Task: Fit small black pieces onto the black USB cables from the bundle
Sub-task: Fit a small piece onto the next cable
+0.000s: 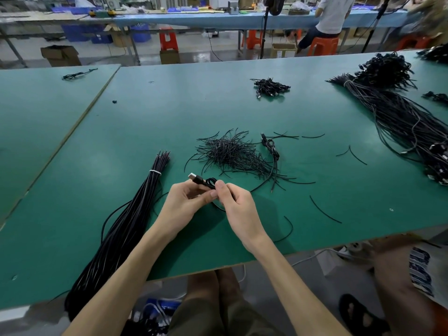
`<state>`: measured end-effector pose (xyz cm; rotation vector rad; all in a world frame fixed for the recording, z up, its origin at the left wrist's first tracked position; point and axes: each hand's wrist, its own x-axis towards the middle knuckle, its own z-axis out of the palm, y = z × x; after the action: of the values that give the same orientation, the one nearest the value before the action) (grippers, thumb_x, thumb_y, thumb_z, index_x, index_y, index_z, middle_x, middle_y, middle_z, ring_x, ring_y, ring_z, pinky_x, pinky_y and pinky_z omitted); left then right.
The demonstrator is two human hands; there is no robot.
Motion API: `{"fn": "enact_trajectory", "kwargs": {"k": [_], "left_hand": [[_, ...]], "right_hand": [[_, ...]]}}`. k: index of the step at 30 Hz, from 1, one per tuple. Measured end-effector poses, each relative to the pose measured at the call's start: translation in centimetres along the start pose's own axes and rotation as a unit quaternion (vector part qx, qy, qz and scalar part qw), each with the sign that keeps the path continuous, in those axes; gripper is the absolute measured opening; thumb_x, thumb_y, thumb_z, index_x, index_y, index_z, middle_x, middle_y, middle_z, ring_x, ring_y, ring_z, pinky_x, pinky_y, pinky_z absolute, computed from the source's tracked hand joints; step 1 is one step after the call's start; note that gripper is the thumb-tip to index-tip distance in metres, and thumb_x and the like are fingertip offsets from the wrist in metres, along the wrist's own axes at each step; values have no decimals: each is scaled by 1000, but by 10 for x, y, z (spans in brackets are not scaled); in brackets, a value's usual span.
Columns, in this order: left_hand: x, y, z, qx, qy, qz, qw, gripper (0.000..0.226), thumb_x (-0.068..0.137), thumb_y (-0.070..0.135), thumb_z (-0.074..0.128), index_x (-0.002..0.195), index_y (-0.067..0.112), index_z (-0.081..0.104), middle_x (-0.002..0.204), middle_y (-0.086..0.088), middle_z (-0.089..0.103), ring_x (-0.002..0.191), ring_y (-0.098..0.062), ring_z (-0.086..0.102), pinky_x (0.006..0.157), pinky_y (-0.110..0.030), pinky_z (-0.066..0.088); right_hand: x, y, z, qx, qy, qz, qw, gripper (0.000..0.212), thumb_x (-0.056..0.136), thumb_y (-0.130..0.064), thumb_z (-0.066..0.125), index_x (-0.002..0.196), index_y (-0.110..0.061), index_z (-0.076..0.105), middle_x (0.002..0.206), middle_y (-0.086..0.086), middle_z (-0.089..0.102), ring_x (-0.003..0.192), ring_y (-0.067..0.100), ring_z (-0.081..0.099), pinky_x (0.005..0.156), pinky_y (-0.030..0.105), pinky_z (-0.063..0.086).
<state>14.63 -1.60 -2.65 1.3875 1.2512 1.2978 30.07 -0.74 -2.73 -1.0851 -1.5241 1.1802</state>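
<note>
Both hands work just above the table, near its front edge. The left hand pinches the cable just behind its plug, and the right hand pinches the small loop beside it, the two sets of fingertips nearly touching. I cannot tell whether a short black piece sits between the fingers. The likely slip is the springy loop opening if either pinch eases, so the piece goes on loose or drops. The cable's free length trails toward the pile of short pieces and could drag some off; the tied bundle lies beside the left forearm
</note>
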Motion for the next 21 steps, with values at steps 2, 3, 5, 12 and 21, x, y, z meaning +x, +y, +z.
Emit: {"fn": "enact_trajectory", "kwargs": {"k": [2,3,5,12,21], "left_hand": [[0,0,-1,-6,-14,-7,1000,23,84,27,76,93,6,75,91,-8,79,88,-16,75,82,-22,55],[0,0,-1,-5,-24,-7,1000,23,86,25,75,94,4,72,90,-9,79,88,-18,75,83,-22,55],[0,0,-2,19,-36,3,999,19,92,22,73,96,4,69,90,-11,78,88,-21,74,83,-24,55],[-5,-4,6,273,41,198,941,7,97,11,68,102,9,72,98,3,63,84,-17,64,75,-33,54],[-10,-5,14,493,144,314,798,14,98,19,66,101,7,72,97,-5,65,70,-21,59,67,-36,51]], "right_hand": [[0,0,-1,4,-2,5,1000,41,107,-45,48,79,-26,70,68,-2,46,67,11,44,69,43,43],[0,0,-1,5,-3,9,1000,42,108,-43,48,80,-21,69,68,-6,50,68,10,47,72,46,46],[0,-1,-2,12,-5,11,1000,42,109,-40,48,74,-26,67,65,-15,53,67,7,49,73,41,48],[1,-3,-2,25,33,11,999,48,109,-37,47,63,-25,41,58,-13,36,55,7,30,57,31,27],[1,-5,-1,22,29,19,999,50,109,-37,45,62,-24,34,61,-7,33,57,10,28,56,32,26]]}}
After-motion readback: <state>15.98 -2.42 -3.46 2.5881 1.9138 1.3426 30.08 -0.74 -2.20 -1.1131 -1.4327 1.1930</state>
